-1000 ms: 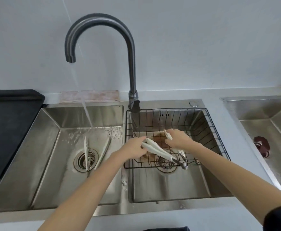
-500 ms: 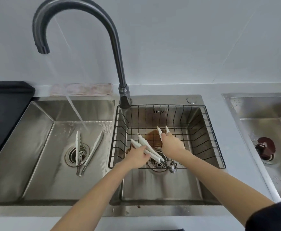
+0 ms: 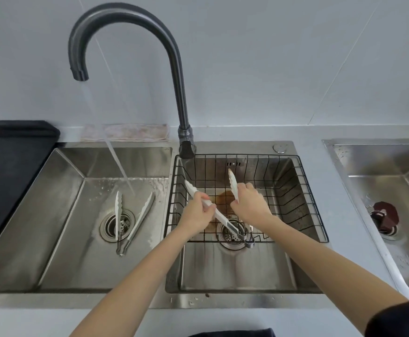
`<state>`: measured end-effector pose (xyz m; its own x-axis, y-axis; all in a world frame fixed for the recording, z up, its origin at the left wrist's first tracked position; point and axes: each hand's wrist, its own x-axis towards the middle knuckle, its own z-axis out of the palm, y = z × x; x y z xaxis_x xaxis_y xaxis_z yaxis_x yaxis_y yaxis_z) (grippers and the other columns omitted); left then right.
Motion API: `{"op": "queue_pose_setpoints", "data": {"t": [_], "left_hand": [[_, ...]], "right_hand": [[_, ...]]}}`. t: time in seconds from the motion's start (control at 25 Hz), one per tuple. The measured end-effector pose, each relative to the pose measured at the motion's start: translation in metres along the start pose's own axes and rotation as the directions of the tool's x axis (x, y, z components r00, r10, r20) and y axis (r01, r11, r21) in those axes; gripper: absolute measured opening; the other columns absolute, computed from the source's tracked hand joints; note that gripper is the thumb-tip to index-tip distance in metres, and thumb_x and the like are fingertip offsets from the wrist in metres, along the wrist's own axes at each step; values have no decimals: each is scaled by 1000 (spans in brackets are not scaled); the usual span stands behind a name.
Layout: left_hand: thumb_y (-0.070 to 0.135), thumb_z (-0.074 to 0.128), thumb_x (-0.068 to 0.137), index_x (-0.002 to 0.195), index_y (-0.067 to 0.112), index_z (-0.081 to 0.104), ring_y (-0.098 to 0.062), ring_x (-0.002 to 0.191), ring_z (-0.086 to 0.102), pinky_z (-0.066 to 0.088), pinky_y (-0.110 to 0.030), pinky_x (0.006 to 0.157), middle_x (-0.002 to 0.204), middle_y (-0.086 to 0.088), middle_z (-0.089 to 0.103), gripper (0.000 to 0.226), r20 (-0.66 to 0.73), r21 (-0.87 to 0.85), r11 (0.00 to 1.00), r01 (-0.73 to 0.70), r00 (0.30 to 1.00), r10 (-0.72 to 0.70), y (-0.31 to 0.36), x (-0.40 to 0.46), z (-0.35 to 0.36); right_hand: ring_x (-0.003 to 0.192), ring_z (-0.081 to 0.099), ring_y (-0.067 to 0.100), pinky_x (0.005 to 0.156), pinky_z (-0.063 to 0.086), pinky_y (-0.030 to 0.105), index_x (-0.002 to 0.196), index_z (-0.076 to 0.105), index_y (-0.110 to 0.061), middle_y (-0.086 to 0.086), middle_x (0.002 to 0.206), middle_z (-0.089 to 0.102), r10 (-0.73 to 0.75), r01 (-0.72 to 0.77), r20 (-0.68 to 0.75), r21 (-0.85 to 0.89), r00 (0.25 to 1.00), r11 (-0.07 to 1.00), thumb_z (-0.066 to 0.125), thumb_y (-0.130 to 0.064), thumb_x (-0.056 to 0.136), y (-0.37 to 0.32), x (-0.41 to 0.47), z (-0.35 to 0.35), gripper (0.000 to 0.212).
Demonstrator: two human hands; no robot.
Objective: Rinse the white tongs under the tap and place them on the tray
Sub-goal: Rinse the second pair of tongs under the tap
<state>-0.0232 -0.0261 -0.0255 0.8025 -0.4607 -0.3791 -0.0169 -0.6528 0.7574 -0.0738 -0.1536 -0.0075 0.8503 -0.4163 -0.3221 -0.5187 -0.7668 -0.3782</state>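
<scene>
White tongs [image 3: 219,216] are held over the wire basket [image 3: 303,190] in the right basin, spread wide apart. My left hand [image 3: 196,212] grips one arm of them. My right hand [image 3: 248,205] grips the other arm, whose tip points up and away. Their metal hinge end lies low near the right drain. A second pair of white tongs [image 3: 131,215] lies open on the floor of the left basin over its drain. The dark curved tap [image 3: 125,25] pours a stream of water into the left basin. A black tray [image 3: 9,171] sits on the counter at the far left.
A folded pinkish cloth [image 3: 125,132] lies behind the left basin by the wall. A separate steel sink [image 3: 393,190] at the right holds a dark red drain plug [image 3: 384,216]. A brown stain marks the right basin's floor under the basket.
The two arms of the tongs have been pulled further apart; my right hand has shifted right and back with its arm. The camera view has shifted. Water keeps running.
</scene>
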Motion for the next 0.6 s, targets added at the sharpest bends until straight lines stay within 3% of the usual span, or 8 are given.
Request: {"op": "queue_pose_setpoints", "data": {"t": [0.12, 0.24, 0.4, 0.52, 0.6], "left_hand": [[20, 55, 89, 104, 13, 41, -29, 79, 67, 58, -42, 72, 96, -17, 56, 21, -135, -162, 986, -38, 991, 16, -1, -9, -15], [15, 55, 89, 97, 17, 34, -17, 64, 62, 58, -29, 56, 96, -18, 54, 23, -184, -296, 954, -44, 983, -12, -13, -21, -31], [4, 53, 89, 101, 13, 27, -14, 58, 59, 55, -18, 45, 86, -6, 48, 29, -229, -398, 917, -31, 971, -66, -39, -35, -65], [1, 51, 89, 108, 11, 25, -12, 62, 57, 53, -14, 43, 85, 2, 43, 35, -223, -420, 907, 3, 969, -107, -59, -42, -92], [2, 51, 89, 117, 10, 27, -11, 66, 56, 53, -14, 45, 84, 5, 44, 38, -219, -422, 906, 34, 966, -138, -75, -44, -112]], "right_hand": [[111, 51, 35, 78, 38, 34, 123, 42, 0, 17, 125, 48, -35, 37, -29, 70, 999, 997, 42, -8, 90, -20, -9, -1, 33], [111, 52, 33, 85, 41, 34, 129, 38, -1, 17, 127, 46, -81, 86, -44, 130, 996, 988, 42, -8, 92, -43, -15, 6, 38], [111, 51, 31, 90, 42, 34, 137, 33, -3, 17, 129, 43, -115, 122, -41, 251, 993, 960, 46, -11, 91, -78, -22, 26, 48], [122, 46, 30, 100, 37, 33, 143, 25, -3, 16, 137, 40, -124, 121, -14, 342, 992, 932, 47, -12, 91, -107, -28, 38, 58], [120, 51, 29, 103, 40, 35, 137, 34, -4, 14, 130, 50, -139, 137, -23, 385, 990, 913, 48, -17, 92, -130, -27, 48, 49]]}}
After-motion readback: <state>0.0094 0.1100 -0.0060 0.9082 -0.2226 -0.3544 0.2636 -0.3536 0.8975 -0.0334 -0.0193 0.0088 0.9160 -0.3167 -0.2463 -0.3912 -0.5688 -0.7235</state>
